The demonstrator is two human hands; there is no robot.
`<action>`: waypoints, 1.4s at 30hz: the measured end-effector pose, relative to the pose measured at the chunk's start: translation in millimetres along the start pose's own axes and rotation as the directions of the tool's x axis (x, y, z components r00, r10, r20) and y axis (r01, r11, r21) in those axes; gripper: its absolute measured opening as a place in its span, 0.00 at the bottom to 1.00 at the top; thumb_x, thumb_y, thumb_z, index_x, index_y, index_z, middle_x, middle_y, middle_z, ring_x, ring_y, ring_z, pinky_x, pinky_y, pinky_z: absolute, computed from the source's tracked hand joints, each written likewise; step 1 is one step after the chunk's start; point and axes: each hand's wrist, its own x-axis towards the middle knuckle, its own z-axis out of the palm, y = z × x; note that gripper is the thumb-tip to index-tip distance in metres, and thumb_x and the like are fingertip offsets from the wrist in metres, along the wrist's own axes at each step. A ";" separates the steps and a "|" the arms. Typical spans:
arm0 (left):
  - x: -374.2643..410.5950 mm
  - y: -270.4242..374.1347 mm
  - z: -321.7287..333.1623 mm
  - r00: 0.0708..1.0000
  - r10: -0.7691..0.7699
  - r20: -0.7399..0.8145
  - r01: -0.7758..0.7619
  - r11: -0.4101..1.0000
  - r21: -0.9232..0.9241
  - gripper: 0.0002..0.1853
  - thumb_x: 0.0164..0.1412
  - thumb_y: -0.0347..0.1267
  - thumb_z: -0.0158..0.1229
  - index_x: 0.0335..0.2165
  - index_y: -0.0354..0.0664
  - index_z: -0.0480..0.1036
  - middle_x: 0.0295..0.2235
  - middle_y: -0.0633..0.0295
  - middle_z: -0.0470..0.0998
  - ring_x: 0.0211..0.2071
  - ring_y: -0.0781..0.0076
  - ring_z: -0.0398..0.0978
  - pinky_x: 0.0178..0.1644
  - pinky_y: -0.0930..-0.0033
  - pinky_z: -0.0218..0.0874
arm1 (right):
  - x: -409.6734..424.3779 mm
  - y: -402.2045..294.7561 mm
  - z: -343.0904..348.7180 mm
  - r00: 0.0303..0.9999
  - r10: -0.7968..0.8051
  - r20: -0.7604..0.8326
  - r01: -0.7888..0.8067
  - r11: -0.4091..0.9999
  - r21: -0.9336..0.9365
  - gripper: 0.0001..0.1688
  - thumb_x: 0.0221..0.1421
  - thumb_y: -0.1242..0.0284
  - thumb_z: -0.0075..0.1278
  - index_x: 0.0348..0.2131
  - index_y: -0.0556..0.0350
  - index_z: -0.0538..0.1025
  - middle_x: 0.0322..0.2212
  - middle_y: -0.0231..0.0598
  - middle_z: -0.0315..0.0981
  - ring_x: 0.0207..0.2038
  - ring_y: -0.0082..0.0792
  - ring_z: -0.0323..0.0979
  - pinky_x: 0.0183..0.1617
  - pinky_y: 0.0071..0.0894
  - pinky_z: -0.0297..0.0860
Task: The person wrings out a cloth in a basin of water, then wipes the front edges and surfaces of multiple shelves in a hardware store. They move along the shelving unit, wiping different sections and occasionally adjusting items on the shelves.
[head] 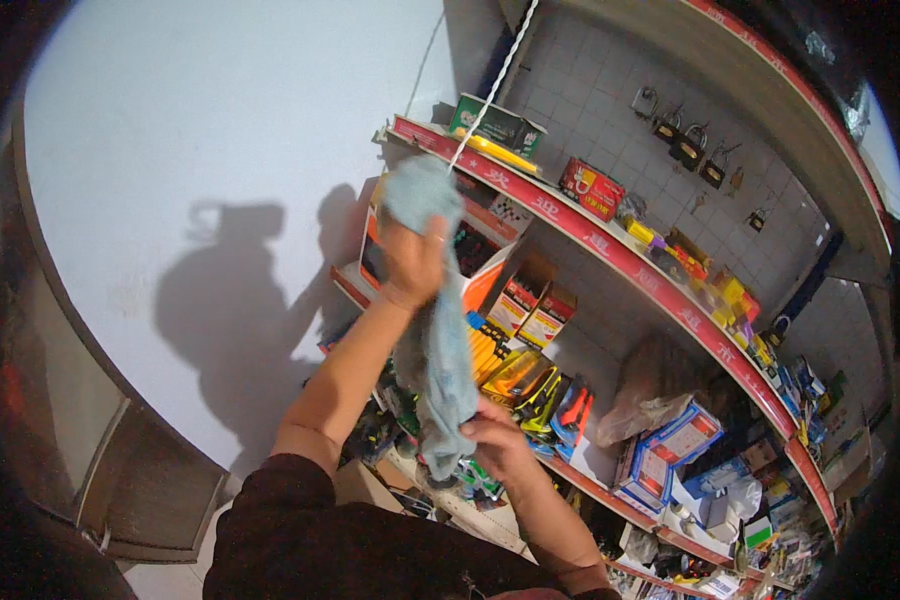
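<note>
A light blue-grey cloth (454,352) hangs lengthwise before me, slightly blurred. My left hand (414,259), raised in front of the shelves, grips its bunched upper part. A white twisted cord (493,90) comes down from above and meets the top of the bunch; whatever the cloth covers there is hidden. Lower down, my right hand (501,444) pinches the cloth's edge near its bottom end between thumb and fingers.
A shop shelf with a red front strip (596,240) curves along the right. Padlocks (688,150) hang on the tiled back wall. Below are small cartons (529,311), packaged tools (521,379) and blue-edged boxes (664,457). A white wall (217,112) stands to the left.
</note>
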 end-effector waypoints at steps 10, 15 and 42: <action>50.4 -96.8 18.3 0.950 -0.249 0.190 0.213 0.958 0.193 0.29 0.60 0.49 0.34 0.29 0.31 0.67 0.30 0.43 0.70 0.33 0.44 0.66 0.39 0.54 0.54 | 51.1 -12.8 36.7 0.981 0.029 -0.192 -0.029 1.000 0.001 0.30 0.47 0.74 0.49 0.51 0.57 0.62 0.40 0.32 0.67 0.42 0.25 0.64 0.46 0.25 0.61; 55.5 -81.1 32.9 0.875 -0.101 0.474 0.047 0.991 0.124 0.26 0.61 0.44 0.34 0.22 0.33 0.67 0.24 0.44 0.68 0.30 0.46 0.64 0.37 0.54 0.53 | 56.8 -2.0 28.2 0.982 0.053 -0.182 -0.046 0.998 0.043 0.29 0.47 0.77 0.48 0.51 0.58 0.62 0.41 0.32 0.67 0.42 0.25 0.64 0.46 0.24 0.61; 70.8 -146.8 0.4 0.999 0.013 0.030 -0.024 0.910 0.414 0.16 0.59 0.35 0.39 0.31 0.34 0.70 0.26 0.51 0.73 0.29 0.56 0.71 0.34 0.56 0.60 | 88.6 -1.6 25.3 0.994 0.024 -0.109 -0.024 1.000 0.003 0.28 0.45 0.80 0.46 0.50 0.57 0.64 0.40 0.32 0.69 0.40 0.25 0.66 0.46 0.24 0.61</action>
